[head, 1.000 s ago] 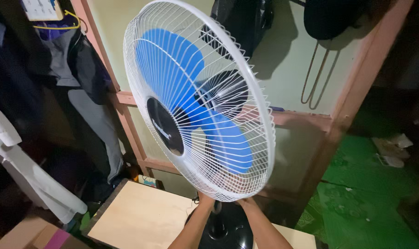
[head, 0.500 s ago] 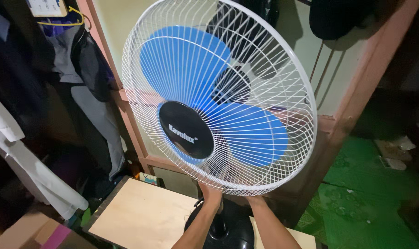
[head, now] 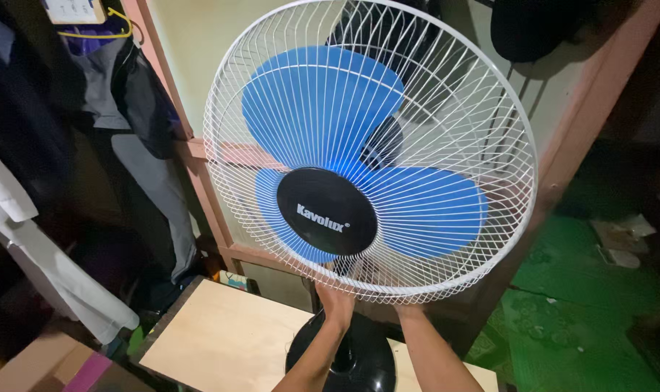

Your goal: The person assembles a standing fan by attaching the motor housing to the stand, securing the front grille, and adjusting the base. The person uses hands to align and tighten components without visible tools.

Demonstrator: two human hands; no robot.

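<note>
Both forearms raised side by side from below, left hand [head: 336, 303] and right hand [head: 410, 312] reaching up behind the lower rim of the white fan guard [head: 257, 239], fingers hidden there, grip impossible to tell, black base [head: 366, 359] beneath.

We've got the fan [head: 370, 149] standing on the table [head: 221, 337], clothes [head: 137, 138] hanging left, wall [head: 199, 43] behind it

Both forearms are bare, no sleeves, watch or rings.
</note>
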